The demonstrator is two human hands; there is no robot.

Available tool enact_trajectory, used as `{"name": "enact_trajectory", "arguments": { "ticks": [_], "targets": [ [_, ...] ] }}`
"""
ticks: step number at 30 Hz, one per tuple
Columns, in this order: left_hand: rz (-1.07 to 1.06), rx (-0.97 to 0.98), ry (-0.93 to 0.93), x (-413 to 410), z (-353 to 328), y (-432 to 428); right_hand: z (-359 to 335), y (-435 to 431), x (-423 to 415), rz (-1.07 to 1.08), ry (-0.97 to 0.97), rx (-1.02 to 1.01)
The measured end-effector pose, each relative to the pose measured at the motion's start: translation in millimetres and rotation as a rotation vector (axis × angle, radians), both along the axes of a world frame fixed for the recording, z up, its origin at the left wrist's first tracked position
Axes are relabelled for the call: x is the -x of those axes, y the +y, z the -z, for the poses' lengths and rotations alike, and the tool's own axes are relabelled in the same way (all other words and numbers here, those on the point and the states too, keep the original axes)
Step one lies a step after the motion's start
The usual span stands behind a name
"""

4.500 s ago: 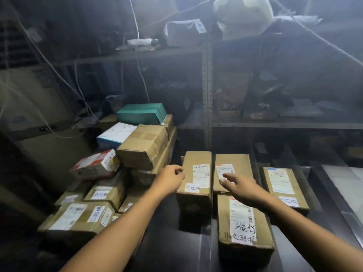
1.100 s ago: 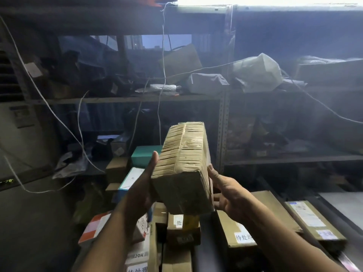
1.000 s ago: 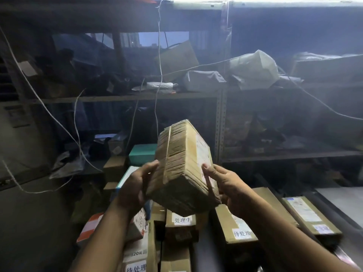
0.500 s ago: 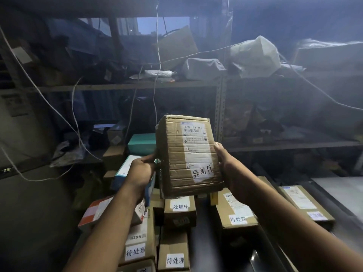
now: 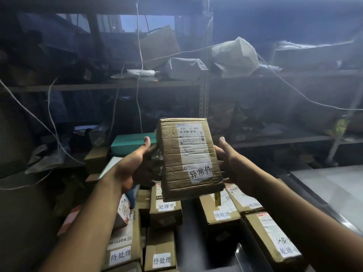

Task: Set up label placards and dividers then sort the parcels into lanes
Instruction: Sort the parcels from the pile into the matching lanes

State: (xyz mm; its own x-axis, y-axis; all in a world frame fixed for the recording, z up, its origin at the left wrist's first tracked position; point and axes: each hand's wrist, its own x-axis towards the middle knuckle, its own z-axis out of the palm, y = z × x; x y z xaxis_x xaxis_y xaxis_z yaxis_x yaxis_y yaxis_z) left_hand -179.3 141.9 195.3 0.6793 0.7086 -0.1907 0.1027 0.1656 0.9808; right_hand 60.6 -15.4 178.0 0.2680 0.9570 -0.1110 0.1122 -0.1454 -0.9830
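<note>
**While held up for reading, parcel awaits its lane**

Left grip and right grip clasp its opposite sides above the labelled boxes. Its sticker is tilted toward the eyes, likely to choose a lane.

A creased brown cardboard parcel is held upright between the left hand and right hand, its shipping label and handwritten white sticker facing the camera.

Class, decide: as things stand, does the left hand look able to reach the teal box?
Probably not yet: the left hand helps hold the cardboard parcel. Nothing seems to block the teal box beyond it.
</note>
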Motion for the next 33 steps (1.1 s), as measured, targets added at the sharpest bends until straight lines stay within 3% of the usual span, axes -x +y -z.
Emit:
{"name": "enact_trajectory", "arguments": {
  "ticks": [12,24,33],
  "targets": [
    [0.231,-0.028,-0.006,-154,12,-66,4,-110,-122,0.212,0.122,-0.005],
    [0.431,-0.188,-0.02,-397,25,-249,17,-319,-312,0.393,0.12,-0.091],
    [0.373,-0.16,-0.056,-502,45,-272,30,-333,-405,0.482,0.07,-0.054]
  ]
}}
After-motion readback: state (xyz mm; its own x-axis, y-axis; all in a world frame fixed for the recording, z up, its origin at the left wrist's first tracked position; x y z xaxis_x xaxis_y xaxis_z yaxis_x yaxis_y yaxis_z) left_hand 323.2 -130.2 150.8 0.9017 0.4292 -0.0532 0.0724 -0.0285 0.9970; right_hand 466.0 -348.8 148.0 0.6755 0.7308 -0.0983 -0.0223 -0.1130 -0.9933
